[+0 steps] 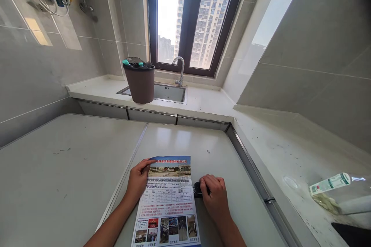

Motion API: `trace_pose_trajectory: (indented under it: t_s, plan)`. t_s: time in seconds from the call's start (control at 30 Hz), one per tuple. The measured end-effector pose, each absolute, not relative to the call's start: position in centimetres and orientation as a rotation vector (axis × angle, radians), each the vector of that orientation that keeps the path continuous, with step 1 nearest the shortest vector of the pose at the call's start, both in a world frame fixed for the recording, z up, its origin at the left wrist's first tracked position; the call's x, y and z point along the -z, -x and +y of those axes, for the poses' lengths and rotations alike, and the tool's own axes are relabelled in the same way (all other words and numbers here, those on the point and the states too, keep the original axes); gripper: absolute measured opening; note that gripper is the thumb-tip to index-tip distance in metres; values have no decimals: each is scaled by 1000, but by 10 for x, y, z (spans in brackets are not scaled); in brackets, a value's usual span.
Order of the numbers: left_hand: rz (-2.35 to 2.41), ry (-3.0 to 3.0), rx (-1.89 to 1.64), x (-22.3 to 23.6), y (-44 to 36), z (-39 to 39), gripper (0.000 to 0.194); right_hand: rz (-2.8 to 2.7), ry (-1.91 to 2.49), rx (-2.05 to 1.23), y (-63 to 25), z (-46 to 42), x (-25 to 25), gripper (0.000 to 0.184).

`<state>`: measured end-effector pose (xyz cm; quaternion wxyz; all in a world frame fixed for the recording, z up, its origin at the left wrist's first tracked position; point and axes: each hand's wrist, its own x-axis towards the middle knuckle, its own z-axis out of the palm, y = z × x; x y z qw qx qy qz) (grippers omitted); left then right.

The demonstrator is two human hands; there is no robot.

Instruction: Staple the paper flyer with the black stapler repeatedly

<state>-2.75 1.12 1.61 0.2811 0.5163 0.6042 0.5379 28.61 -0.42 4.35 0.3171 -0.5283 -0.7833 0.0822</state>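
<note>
A printed flyer (167,204) with a blue header, red lettering, a table of text and small photos lies on the white table in front of me. My left hand (139,175) pinches its upper left edge, thumb on top and the other fingers partly under the paper. At the flyer's right edge, my right hand (213,191) is closed over a small black stapler (198,190). The stapler's front end meets the paper's edge; most of its body is hidden under my fingers.
Tiny metal bits like staples (208,151) lie on the table (87,177). Behind, a brown bin (141,85) with bottles stands beside a sink (171,93) and tap (181,70) on the counter. On the right counter lies a white-and-green tube (329,183).
</note>
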Motion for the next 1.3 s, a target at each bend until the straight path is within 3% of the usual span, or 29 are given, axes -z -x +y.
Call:
trace_pose_trajectory:
  t_s: [0.33, 0.83, 1.3]
  plan:
    - [1597, -1442, -1414, -18, 20, 11, 33, -1923, 1258, -337, -266, -8, -41, 24]
    - [1584, -1430, -1412, -13, 19, 13, 30, -2040, 1212, -84, -254, -8, -38, 22]
    - [1583, -1406, -1404, -15, 17, 12, 30, -1960, 1130, -90, -253, -8, -36, 20]
